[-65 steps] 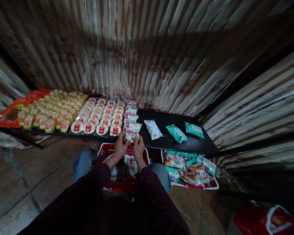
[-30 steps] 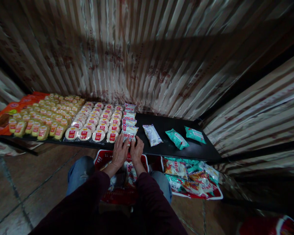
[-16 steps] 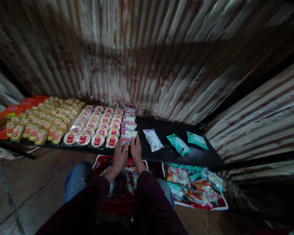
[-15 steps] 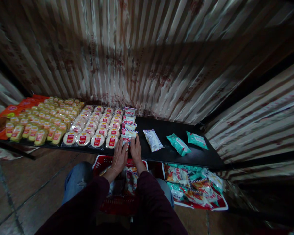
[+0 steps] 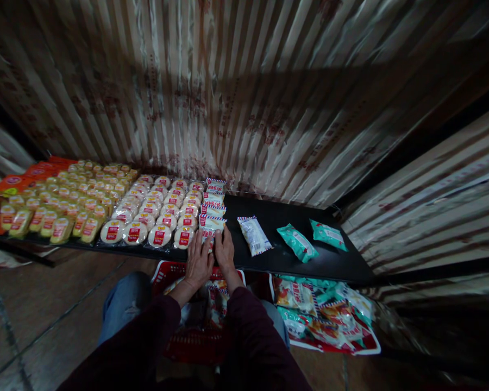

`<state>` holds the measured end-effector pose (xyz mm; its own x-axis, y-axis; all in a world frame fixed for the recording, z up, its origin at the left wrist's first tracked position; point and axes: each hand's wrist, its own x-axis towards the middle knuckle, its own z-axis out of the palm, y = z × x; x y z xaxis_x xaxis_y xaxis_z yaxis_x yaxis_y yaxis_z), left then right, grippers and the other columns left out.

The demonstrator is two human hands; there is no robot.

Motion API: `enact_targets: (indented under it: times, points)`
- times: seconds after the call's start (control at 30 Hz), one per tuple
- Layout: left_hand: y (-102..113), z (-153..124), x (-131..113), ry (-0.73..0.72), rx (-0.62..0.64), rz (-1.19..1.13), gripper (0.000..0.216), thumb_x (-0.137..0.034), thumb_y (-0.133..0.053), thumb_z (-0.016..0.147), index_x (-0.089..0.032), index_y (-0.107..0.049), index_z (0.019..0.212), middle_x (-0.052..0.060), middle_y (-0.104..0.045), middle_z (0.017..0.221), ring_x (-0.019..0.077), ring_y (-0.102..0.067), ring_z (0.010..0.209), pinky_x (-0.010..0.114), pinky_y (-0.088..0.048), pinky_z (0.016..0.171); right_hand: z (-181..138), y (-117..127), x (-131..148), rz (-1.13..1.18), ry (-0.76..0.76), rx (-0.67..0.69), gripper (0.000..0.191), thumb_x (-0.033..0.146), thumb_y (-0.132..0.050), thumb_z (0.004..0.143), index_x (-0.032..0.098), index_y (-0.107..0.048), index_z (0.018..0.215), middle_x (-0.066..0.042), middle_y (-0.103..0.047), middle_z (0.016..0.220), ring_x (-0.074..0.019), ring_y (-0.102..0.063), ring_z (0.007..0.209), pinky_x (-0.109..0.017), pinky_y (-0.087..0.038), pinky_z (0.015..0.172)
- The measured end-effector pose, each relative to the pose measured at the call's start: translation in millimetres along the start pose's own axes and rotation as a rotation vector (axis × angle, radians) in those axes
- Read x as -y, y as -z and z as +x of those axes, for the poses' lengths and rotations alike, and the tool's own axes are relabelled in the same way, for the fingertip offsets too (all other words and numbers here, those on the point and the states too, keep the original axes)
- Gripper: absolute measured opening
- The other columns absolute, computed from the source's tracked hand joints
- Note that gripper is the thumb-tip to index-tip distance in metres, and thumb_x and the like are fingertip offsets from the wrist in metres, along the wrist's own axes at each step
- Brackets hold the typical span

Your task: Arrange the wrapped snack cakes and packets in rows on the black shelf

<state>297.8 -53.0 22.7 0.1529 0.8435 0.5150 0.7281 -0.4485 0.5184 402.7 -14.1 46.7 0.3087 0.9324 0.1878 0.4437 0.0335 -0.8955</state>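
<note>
Both my hands rest at the front end of a column of white snack packets with striped edges (image 5: 212,223). My left hand (image 5: 198,264) lies with its fingers stretched forward over the left side of the front packet. On that packet's right side, my right hand (image 5: 225,251) also has its fingers extended. The fingers cover much of the front packet. Just left of it sit rows of round, clear-wrapped cakes with red labels (image 5: 159,235). A separate white packet (image 5: 255,235) lies to the right, apart from my hands.
Two green packets (image 5: 297,243) lie on the black shelf (image 5: 244,209), toward its right end. Yellow wrapped cakes (image 5: 61,230) and orange bags (image 5: 14,182) fill the left. Below, one red basket (image 5: 157,279) is between my knees; another (image 5: 367,347) holds more packets. Striped sheeting (image 5: 244,98) hangs behind.
The view has shifted slightly, so the goods on the left appear a little further left. My hands stay on the front packet, with little movement.
</note>
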Motion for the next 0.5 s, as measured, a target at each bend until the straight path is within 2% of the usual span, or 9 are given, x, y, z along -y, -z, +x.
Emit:
enact_targets:
  times: [0.3, 0.5]
  points:
    - [-0.1, -2.0, -0.1, -0.045, -0.031, 0.101, 0.057, -0.021, -0.045, 0.087, -0.016, -0.032, 0.142, 0.015, -0.013, 0.155, 0.0294, -0.01, 0.143, 0.052, -0.022, 0.111, 3.9, 5.1, -11.1, 0.102, -0.064, -0.015, 0.066, 0.059, -0.031, 0.088, 0.012, -0.048, 0.131, -0.015, -0.05, 0.136, -0.0221, -0.045, 0.126, -0.038, -0.03, 0.109]
    - [10.4, 10.4, -6.1, -0.101, -0.009, 0.158, 0.057, -0.027, -0.051, 0.086, -0.022, -0.038, 0.141, 0.01, -0.014, 0.155, 0.0297, -0.012, 0.143, 0.05, -0.021, 0.112, 29.4, 12.7, -22.5, 0.207, -0.123, -0.018, 0.076, 0.066, -0.026, 0.086, 0.011, -0.045, 0.135, -0.014, -0.043, 0.143, -0.0205, -0.036, 0.134, -0.036, -0.023, 0.113]
